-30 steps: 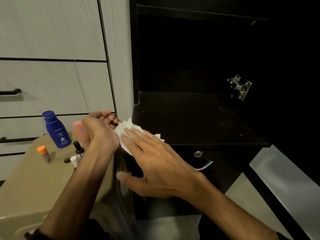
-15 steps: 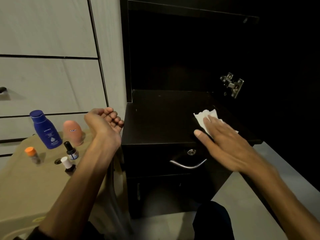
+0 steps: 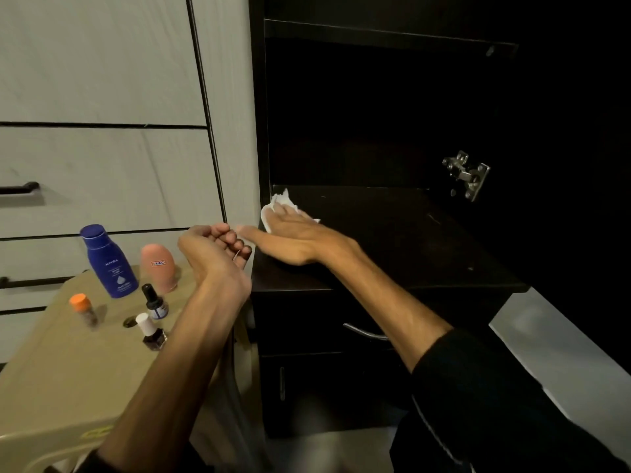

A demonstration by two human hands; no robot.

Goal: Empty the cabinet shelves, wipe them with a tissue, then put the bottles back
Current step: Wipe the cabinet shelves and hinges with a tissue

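Note:
The dark cabinet shelf (image 3: 392, 233) stands bare. My right hand (image 3: 297, 238) lies flat on its left side, fingers spread, pressing a crumpled white tissue (image 3: 278, 204) against the surface near the left wall. My left hand (image 3: 213, 250) hovers just left of the shelf's front corner, palm up and fingers curled, holding nothing. On the beige stool (image 3: 58, 377) to the left stand a blue lotion bottle (image 3: 109, 262), a pink roll-on bottle (image 3: 158, 268), a black dropper bottle (image 3: 155, 302), a white-capped nail polish bottle (image 3: 150, 332) and an orange-capped vial (image 3: 83, 310).
An upper shelf board (image 3: 389, 32) spans the cabinet above. A metal hinge (image 3: 466, 175) juts from the right inner wall. Below the shelf is a drawer with a curved metal handle (image 3: 363, 332). White drawer fronts (image 3: 102, 175) fill the left side.
My right hand has swept the tissue from the shelf's right front across to its left side, further back. My left hand has stayed curled beside the shelf corner.

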